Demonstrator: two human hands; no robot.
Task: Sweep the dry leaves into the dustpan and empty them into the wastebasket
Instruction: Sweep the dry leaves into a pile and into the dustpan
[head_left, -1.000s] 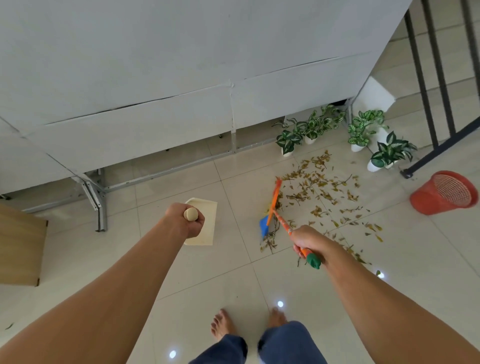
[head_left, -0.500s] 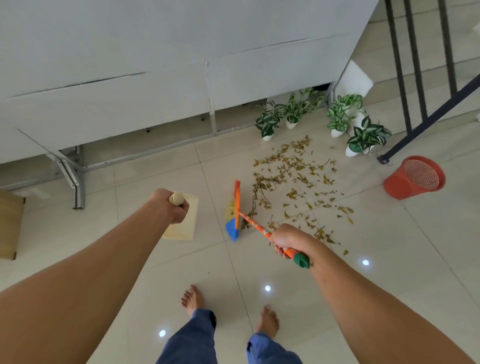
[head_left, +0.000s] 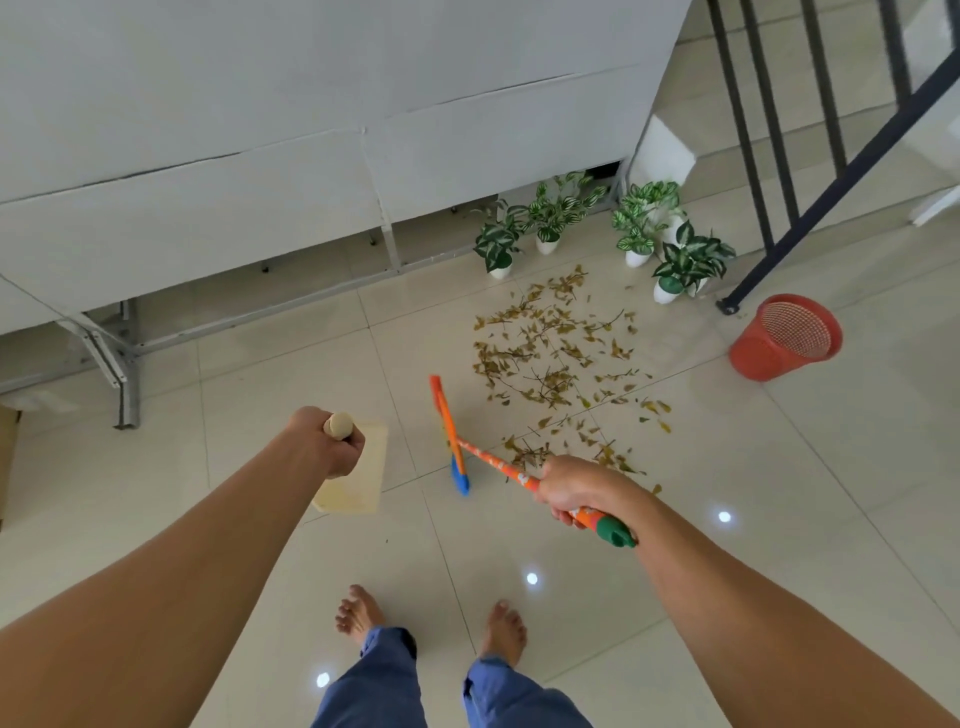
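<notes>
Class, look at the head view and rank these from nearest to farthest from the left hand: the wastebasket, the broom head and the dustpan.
1. dustpan: directly under the left hand, which grips its handle.
2. broom head: to the right of that hand, mid-scene.
3. wastebasket: far right, well beyond the broom head.

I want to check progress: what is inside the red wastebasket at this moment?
Inside the red wastebasket only its pale mesh wall shows; no leaves are visible. The near inner side is hidden by the rim. The dry leaves lie on the floor.
</notes>
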